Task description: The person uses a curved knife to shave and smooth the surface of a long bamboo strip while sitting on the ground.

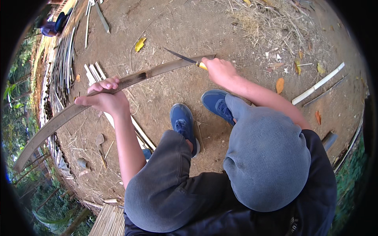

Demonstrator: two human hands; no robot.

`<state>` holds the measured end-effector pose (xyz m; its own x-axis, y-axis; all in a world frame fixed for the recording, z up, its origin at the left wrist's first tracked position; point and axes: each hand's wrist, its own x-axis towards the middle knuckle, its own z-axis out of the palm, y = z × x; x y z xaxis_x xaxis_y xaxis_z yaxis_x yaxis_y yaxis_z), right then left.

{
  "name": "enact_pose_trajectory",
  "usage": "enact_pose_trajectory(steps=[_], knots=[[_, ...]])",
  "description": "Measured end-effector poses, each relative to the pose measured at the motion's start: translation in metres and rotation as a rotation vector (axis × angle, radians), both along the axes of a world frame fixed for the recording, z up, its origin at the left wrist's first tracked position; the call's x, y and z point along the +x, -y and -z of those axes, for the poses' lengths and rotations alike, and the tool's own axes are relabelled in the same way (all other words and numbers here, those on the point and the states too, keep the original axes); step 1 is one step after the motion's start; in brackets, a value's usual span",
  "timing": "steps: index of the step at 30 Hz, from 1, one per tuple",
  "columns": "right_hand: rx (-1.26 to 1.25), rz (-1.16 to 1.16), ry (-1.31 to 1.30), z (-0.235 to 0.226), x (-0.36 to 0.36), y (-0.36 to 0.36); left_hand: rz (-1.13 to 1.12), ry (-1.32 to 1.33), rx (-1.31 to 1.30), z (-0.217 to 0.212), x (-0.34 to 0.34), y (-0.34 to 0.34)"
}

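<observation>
My left hand (104,97) grips a long curved bamboo strip (153,72) near its middle; the strip runs from the lower left up to the centre. At the strip's right end my right hand (219,70) holds a knife (185,59) by its yellow handle. The thin blade points up and left, lying against the upper edge of the strip. I am seated, my knees in grey shorts and my blue shoes (183,124) on the bare dirt below the strip.
A pile of split bamboo strips (63,67) lies along the left. Short white offcuts (94,72) rest behind my left hand. A pale bamboo stick (319,83) lies at the right. Dry grass (267,19) and leaves lie scattered at the top. A person in dark clothes (53,25) sits far left.
</observation>
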<state>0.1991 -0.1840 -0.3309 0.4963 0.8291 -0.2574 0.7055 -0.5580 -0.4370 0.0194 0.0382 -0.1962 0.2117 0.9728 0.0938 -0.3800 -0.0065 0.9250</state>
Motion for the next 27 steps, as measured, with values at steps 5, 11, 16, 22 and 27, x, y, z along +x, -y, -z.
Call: enact_pose_trajectory(steps=[5, 11, 16, 22, 27], knots=[[-0.065, 0.042, 0.024, 0.043, 0.027, 0.009, 0.019, -0.028, 0.038, -0.004, 0.008, 0.012], [-0.041, 0.005, -0.052, 0.031, 0.017, 0.018, 0.079, -0.012, 0.054, -0.008, 0.008, 0.015], [-0.075, 0.069, -0.241, 0.017, 0.026, 0.028, 0.145, 0.027, 0.046, -0.002, 0.002, 0.010], [-0.039, 0.155, -0.289, 0.050, 0.019, 0.036, 0.147, 0.045, 0.039, -0.008, 0.005, 0.010], [0.059, 0.153, -0.361, 0.037, 0.011, 0.031, 0.138, 0.014, 0.065, -0.010, 0.009, 0.014]])
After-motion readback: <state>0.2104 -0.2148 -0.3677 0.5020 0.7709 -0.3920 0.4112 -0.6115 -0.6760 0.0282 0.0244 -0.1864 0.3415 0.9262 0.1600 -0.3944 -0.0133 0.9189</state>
